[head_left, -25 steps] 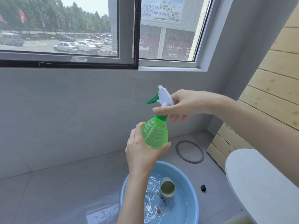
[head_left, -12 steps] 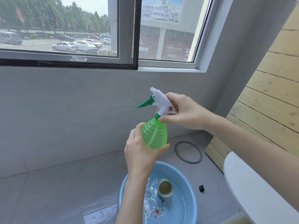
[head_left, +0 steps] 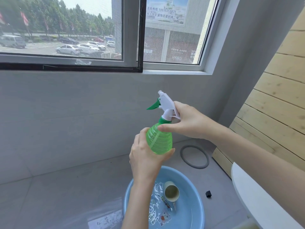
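A green translucent spray bottle [head_left: 159,140] with a white spray head [head_left: 167,104] and green trigger is held upright in front of the grey wall. My left hand [head_left: 144,158] grips the bottle's round body from below and the left. My right hand [head_left: 186,122] pinches the neck, with the thumb across the green collar and fingers curled behind the white head. The nozzle points up and to the left.
Below the hands a blue basin [head_left: 196,210] holds water and a small cup [head_left: 171,190]. A grey ring [head_left: 194,156] and a small black piece [head_left: 208,194] lie on the grey floor. A white round tabletop [head_left: 257,200] is at right, wooden panelling [head_left: 277,103] behind it, a window [head_left: 99,33] above.
My right hand slid from on top of the spray head down to the neck and collar. The spray head has turned, so that its trigger points further left. The left hand kept its grip.
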The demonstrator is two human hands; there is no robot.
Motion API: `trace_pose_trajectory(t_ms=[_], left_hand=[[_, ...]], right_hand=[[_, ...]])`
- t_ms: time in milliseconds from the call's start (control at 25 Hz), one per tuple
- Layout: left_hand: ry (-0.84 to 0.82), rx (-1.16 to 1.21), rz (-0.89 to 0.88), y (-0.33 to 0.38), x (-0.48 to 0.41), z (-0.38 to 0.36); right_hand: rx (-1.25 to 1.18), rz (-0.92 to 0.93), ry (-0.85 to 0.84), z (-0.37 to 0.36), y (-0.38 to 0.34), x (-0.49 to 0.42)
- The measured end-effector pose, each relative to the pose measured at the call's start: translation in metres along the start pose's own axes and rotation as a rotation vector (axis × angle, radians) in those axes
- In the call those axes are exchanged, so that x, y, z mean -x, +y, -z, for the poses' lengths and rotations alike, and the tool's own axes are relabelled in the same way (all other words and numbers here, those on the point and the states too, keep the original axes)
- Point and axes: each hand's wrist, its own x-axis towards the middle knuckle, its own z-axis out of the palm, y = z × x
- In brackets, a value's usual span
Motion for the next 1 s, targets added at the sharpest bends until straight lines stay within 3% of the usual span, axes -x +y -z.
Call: trace_pose_trajectory(t_ms=[80,160,320,440,640,800,880,1000], left_hand=[[0.003,0.008,0.001,0.0,0.0,0.0],[0.008,0.02,0.008,0.0,0.0,0.0],[0.009,-0.015,-0.002,-0.002,0.0,0.0],[0.007,-0.01,0.008,-0.003,0.0,0.0],[-0.013,-0.029,0.013,-0.005,-0.001,-0.002],[-0.002,-0.03,-0.009,-0.003,0.0,-0.002],[-0.004,-0.032,-0.017,-0.002,0.0,-0.002],[-0.004,-0.036,-0.026,-0.003,0.0,-0.001]], right_hand=[[-0.144,0.004,0.004,-0.003,0.002,0.0],[-0.183,0.027,0.114,-0.009,0.004,0.0],[0.009,0.017,0.282,-0.02,0.003,0.003],[0.016,0.012,0.195,-0.019,0.004,0.003],[-0.245,0.074,0.066,-0.007,0.006,-0.002],[-0.013,0.043,0.228,-0.011,0.001,-0.001],[0.059,0.027,0.229,-0.01,-0.002,0.0],[-0.023,0.018,-0.014,0.004,-0.001,-0.002]])
